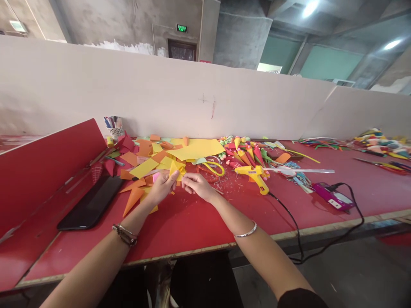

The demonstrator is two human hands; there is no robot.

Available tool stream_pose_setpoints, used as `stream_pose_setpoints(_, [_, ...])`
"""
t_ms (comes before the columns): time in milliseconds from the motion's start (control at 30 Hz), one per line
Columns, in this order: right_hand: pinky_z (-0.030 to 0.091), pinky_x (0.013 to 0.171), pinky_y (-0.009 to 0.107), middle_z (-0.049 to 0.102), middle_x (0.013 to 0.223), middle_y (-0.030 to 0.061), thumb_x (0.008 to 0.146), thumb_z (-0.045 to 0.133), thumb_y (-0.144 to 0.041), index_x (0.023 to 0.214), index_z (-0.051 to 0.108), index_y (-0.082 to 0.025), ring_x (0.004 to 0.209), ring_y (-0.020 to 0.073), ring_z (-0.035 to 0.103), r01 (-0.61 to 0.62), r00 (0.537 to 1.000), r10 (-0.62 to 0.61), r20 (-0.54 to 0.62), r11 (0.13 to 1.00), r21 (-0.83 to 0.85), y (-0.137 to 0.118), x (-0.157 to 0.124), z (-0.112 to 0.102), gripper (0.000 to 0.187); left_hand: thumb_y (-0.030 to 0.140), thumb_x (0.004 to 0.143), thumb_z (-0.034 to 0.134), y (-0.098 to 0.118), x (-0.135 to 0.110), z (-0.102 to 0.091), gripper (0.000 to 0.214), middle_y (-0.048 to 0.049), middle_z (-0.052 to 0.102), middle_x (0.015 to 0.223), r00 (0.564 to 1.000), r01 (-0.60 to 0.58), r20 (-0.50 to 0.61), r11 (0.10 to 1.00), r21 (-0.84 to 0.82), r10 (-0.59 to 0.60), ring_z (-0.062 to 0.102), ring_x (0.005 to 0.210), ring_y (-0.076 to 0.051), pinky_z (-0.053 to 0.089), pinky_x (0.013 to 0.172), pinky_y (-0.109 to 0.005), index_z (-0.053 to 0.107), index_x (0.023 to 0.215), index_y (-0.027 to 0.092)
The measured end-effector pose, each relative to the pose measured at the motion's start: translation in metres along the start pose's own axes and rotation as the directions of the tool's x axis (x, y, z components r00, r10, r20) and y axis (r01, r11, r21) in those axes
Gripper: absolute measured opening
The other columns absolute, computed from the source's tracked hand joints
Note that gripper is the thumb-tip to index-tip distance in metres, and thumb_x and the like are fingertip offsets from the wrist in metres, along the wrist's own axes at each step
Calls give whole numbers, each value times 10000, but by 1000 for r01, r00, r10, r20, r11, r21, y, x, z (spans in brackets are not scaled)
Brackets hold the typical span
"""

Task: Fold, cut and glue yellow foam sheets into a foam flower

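Note:
A folded piece of yellow paper [175, 167] is pinched in my left hand [163, 187], fingers closed on its lower part. My right hand [198, 186] meets it from the right, thumb and fingertips pressed together at the paper's edge. Around my hands lie loose yellow and orange paper pieces, among them a larger yellow sheet [201, 149] behind. An orange paper piece [133, 201] rests left of my left wrist. Just beyond my right hand are yellow-handled scissors [220, 170], their blades partly hidden.
A yellow glue gun [256, 174] with a clear stick lies to the right, its cord running to a purple box [332, 196] and over the table edge. Small paper cones [248, 154] are heaped behind it. A black phone [91, 203], red panel [48, 171] and pen cup [114, 128] are left.

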State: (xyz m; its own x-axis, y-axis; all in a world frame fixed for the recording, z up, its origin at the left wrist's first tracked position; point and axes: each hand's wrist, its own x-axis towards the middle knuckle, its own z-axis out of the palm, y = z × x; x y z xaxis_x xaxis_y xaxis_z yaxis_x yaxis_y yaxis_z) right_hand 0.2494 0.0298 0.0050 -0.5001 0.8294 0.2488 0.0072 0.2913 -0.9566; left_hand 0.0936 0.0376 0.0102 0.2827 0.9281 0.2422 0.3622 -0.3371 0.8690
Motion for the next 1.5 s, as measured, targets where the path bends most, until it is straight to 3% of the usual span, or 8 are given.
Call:
stream_pose_setpoints(200, [237,421,191,392,457,-70,798,438,-392,624,458,-170,417,51,345,-3,1000,4,-25,999,35,1,0,2,282,530,824,248,0,-1,-5,580,40,356,285,995,-4,97,996,-86,12,317,273,-54,326,410,-202,493,459,152])
stream_pose_setpoints(500, [236,435,212,313,425,-81,838,371,-401,656,415,-206,384,59,251,157,899,-78,-432,976,151,-61,-38,-16,271,432,855,248,5,4,-21,400,62,329,389,962,-123,-270,941,-316,35,302,347,-75,261,390,-203,537,800,160])
stream_pose_setpoints(633, [254,426,203,412,457,-49,834,380,-411,660,469,-186,413,67,350,-178,970,162,-179,981,-74,-58,-65,-16,297,350,831,349,21,-10,-39,259,53,376,482,967,-131,-236,983,-132,98,380,419,-72,327,442,-187,520,790,159])
stream_pose_setpoints(733, [294,478,204,458,481,-31,839,371,-376,640,488,-172,455,76,415,-296,945,327,2,859,-418,-37,-72,-10,308,362,843,325,33,-43,-40,297,-26,582,772,989,-140,-11,956,258,147,545,686,-128,432,601,-227,551,893,175])
stream_pose_setpoints(867, [251,504,208,512,561,1,821,404,-316,573,490,-155,524,82,437,-125,950,302,75,591,-797,-24,-65,0,308,466,775,445,31,-98,-9,528,-94,424,1284,968,-250,203,619,745,147,366,1180,-270,376,898,-393,396,1236,213])
stream_pose_setpoints(967, [225,495,210,534,592,11,826,389,-323,582,503,-152,536,84,428,-52,935,332,127,481,-875,-28,-56,2,319,521,798,372,25,-121,16,597,-98,364,1342,933,-347,346,514,784,102,327,1222,-252,313,976,-395,341,1285,176])
stream_pose_setpoints(1200, [224,483,194,528,575,-18,824,405,-316,619,537,-150,519,68,416,55,869,405,286,494,-868,-30,-48,-3,295,554,809,309,27,-119,20,650,-98,342,1355,903,-408,417,518,752,105,310,1238,-244,253,1018,-399,314,1304,134])
stream_pose_setpoints(1500, [369,673,219,568,1011,74,824,464,-259,988,517,-179,940,161,527,-223,967,152,-204,117,-968,-24,-47,-15,190,593,788,303,14,-120,20,671,-72,311,1376,913,-369,397,611,701,96,292,1246,-242,229,1032,-412,277,1322,186])
